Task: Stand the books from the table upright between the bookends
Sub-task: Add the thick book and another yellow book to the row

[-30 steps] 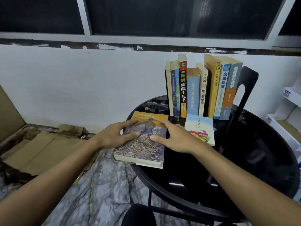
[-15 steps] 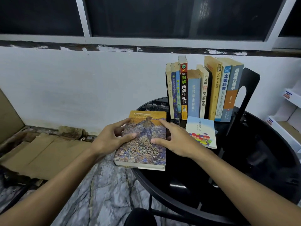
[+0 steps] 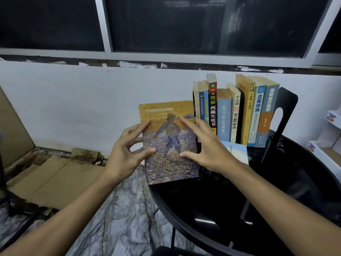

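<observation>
Lifted off the table since the earlier frame: handbook (image 3: 168,143), flat on the tabletop a second ago, now tilted up nearly vertical, cover facing camera, lower edge at or just above the table rim (image 3: 166,204) — contact unclear. Held two-handed: left hand (image 3: 127,154) on left edge, thumb pressed on cover, fingers wrapped behind; right hand (image 3: 206,146) on right edge, thumb and fingertips pressing the cover, other fingers spread. Pinched from both sides, probably to keep a heavy volume steady while turning it spine-out. Sits just left of the row of upright books (image 3: 238,111), touching or overlapping the leftmost spine in view. Row leaning slightly, propped by black bookend (image 3: 284,115) at its right end; left bookend not visible, hidden or absent, cannot tell. Likely slot: left end of row. Thin pale book (image 3: 236,150) lying flat just in front of row, partly under right wrist, not yet stood. Round glossy black table, reflective. White wall behind row, dark window above, flattened cardboard (image 3: 46,174) on marbled floor well left of row, white shelving far right.
</observation>
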